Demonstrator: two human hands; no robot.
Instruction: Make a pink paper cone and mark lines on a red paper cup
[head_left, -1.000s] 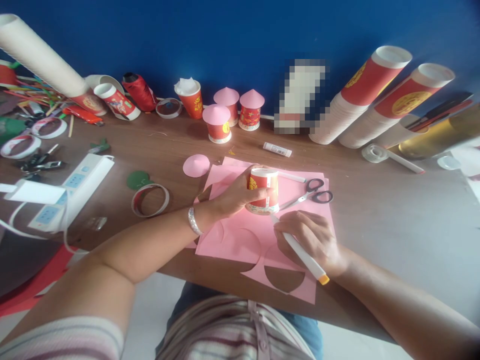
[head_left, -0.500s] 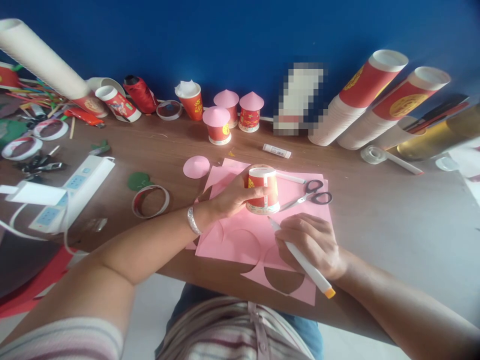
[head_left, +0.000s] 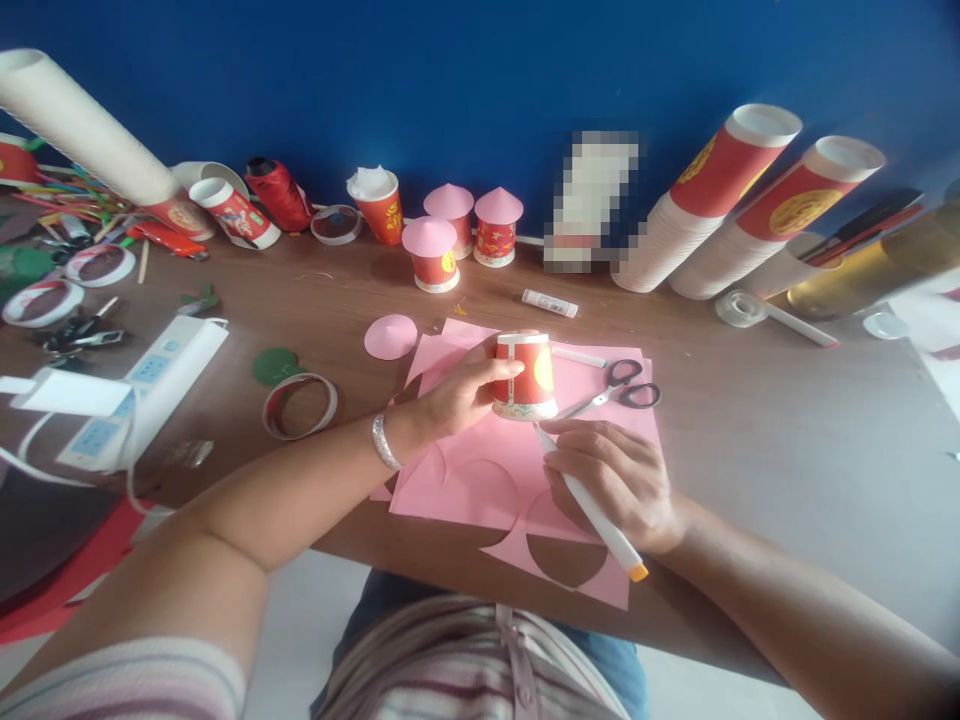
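My left hand (head_left: 457,395) grips a red paper cup (head_left: 525,375) that stands upside down on a pink paper sheet (head_left: 480,480). Round holes are cut out of that sheet. My right hand (head_left: 611,480) holds a white marker with an orange end (head_left: 600,515), its tip touching the paper at the cup's rim.
Scissors (head_left: 619,385) lie on the pink sheet just right of the cup. A pink paper cone (head_left: 390,335), a glue stick (head_left: 550,303) and three pink-topped cups (head_left: 450,235) sit behind. Cup stacks (head_left: 712,210) lie at the right, a power strip (head_left: 142,380) at the left.
The cup has been turned a little under my left hand. My right hand moved the marker tip back up to the cup's rim.
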